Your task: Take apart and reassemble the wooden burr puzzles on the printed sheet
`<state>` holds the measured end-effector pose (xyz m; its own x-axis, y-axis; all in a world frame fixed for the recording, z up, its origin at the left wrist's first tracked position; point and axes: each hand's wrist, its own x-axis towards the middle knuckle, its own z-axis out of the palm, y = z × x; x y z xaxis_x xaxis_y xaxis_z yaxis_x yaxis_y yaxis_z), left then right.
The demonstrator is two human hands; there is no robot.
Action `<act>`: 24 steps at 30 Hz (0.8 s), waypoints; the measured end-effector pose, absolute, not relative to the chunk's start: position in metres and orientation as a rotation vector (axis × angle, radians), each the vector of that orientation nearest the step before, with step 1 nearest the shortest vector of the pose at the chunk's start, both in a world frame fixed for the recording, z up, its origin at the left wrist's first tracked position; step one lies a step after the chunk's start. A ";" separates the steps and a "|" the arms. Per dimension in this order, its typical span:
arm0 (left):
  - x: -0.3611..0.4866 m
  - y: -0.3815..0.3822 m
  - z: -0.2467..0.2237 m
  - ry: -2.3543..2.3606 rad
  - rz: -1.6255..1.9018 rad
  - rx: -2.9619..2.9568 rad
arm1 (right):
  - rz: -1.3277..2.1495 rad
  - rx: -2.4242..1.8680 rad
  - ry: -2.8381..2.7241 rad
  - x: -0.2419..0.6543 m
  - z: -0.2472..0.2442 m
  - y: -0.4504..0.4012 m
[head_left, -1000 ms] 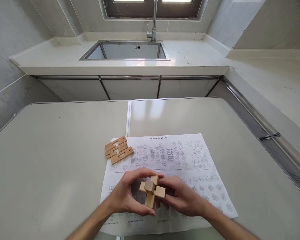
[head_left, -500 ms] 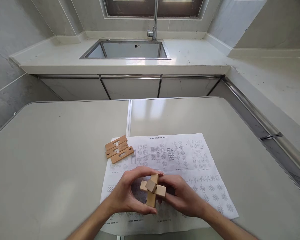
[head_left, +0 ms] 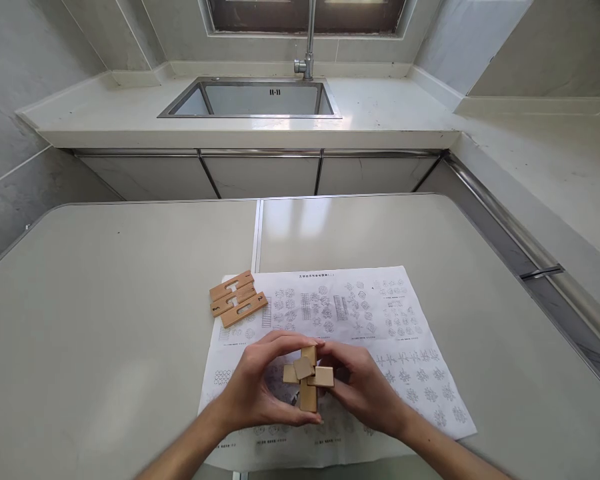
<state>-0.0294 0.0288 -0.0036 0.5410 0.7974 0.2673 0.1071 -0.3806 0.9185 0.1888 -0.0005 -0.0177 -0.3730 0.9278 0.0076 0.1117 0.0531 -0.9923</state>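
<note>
A wooden burr puzzle of interlocking light blocks is held above the printed sheet. My left hand grips it from the left, with fingertips at the far end and the thumb at the near end of one block. From the right, my right hand has its fingers closed against the puzzle's side, partly hidden behind a protruding block. Past my left hand, flat slotted wooden pieces marked with numbers lie overlapped on the sheet's upper left corner.
The sheet with small line diagrams lies on a pale table with a seam down its middle. Beyond the table are a counter, a steel sink and a faucet. Another counter runs along the right.
The burr puzzle has turned slightly in my hands and now sits straighter. My right fingers have shifted a little at its far side. The slotted pieces and sheet stay put.
</note>
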 end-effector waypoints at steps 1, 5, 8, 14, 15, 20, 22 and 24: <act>-0.029 0.028 -0.004 0.757 0.918 1.828 | 1.385 -1.086 -1.579 0.189 -0.019 -0.001; -0.029 0.026 -0.005 0.781 0.947 1.836 | 1.350 -1.132 -1.521 0.188 -0.022 -0.003; -0.028 0.025 -0.005 0.797 0.942 1.847 | 1.329 -1.146 -1.526 0.187 -0.023 -0.004; -0.028 0.024 -0.004 0.817 0.941 1.880 | 1.280 -1.162 -1.536 0.186 -0.021 -0.004; -0.028 0.024 -0.004 0.819 0.942 1.884 | 1.281 -1.158 -1.537 0.186 -0.020 -0.004; -0.028 0.024 -0.004 0.820 0.938 1.864 | 1.305 -1.138 -1.551 0.187 -0.021 -0.003; -0.028 0.024 -0.004 0.819 0.936 1.829 | 1.310 -1.137 -1.567 0.187 -0.021 -0.002; -0.029 0.024 -0.004 0.812 0.943 1.787 | 1.333 -1.129 -1.586 0.187 -0.020 -0.001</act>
